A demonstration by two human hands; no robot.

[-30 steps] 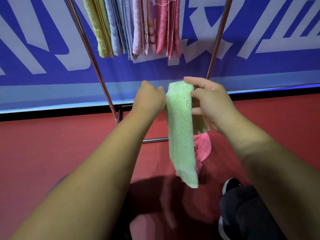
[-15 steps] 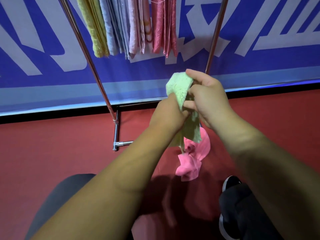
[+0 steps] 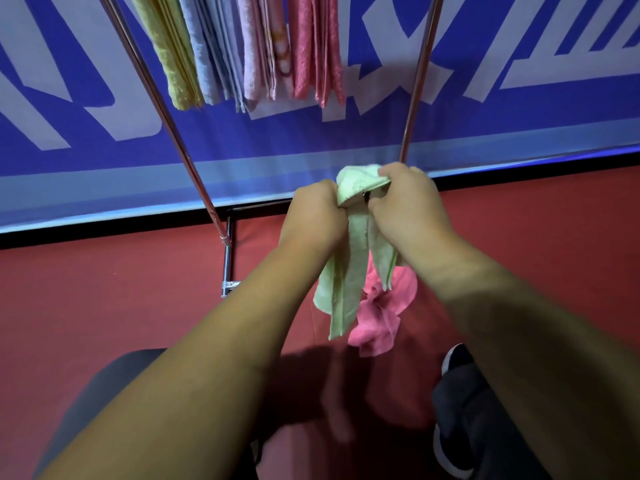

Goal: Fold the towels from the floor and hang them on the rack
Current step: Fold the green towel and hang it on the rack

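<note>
L hand [image 3: 311, 220] & R hand [image 3: 408, 202] curled, green towel [image 3: 346, 271] gripped at top fold | long axis hung straight down below fingers | rack [image 3: 417, 81] up & beyond fingertips; R hand judged nearer | pink towel [image 3: 377, 323] left on floor below

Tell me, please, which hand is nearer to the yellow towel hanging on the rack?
Left. The left hand is below and right of the yellow towel, gripping the green towel; the right hand grips it too, farther right.
</note>
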